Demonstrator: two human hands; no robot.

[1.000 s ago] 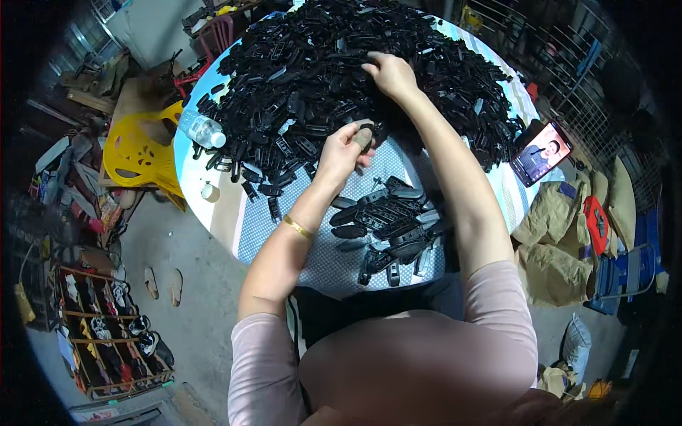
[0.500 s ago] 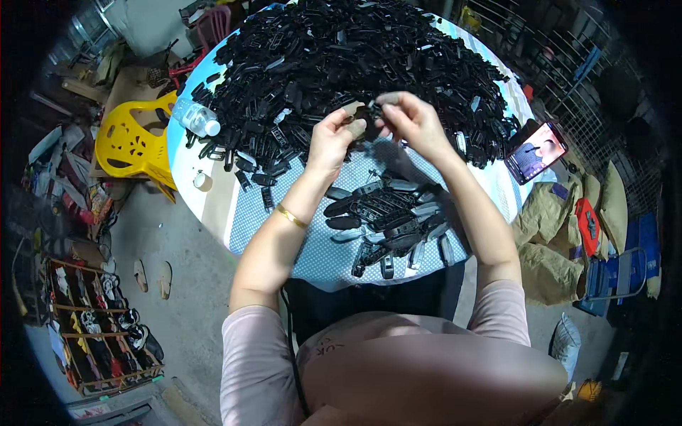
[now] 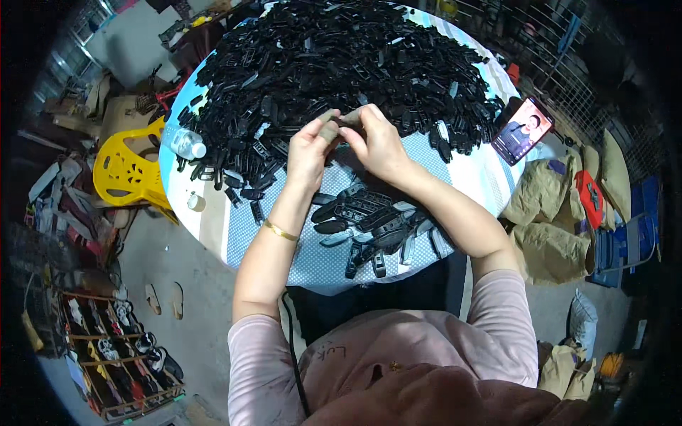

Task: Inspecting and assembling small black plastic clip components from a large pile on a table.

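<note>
My left hand point(image 3: 310, 155) and my right hand point(image 3: 380, 145) meet above the near edge of a large heap of small black plastic parts point(image 3: 334, 67). Both are closed, with thumbs and fingertips pinched around a small black part point(image 3: 341, 123) that is mostly hidden by the fingers. Tan coverings wrap some fingertips. Below my hands, a smaller pile of black and grey parts point(image 3: 376, 216) lies on the blue patterned cloth point(image 3: 284, 245) at the table's near side.
A clear plastic bottle point(image 3: 183, 142) lies at the table's left, near a small white cup point(image 3: 195, 201). A phone point(image 3: 523, 131) stands propped at the right edge. Beyond the table are a yellow chair point(image 3: 128, 167), a shoe rack point(image 3: 117, 355) and brown sacks point(image 3: 547, 248).
My right hand has moved left and down to meet my left hand; its fingertips now join the left ones at the small part. The whole view has shifted slightly.
</note>
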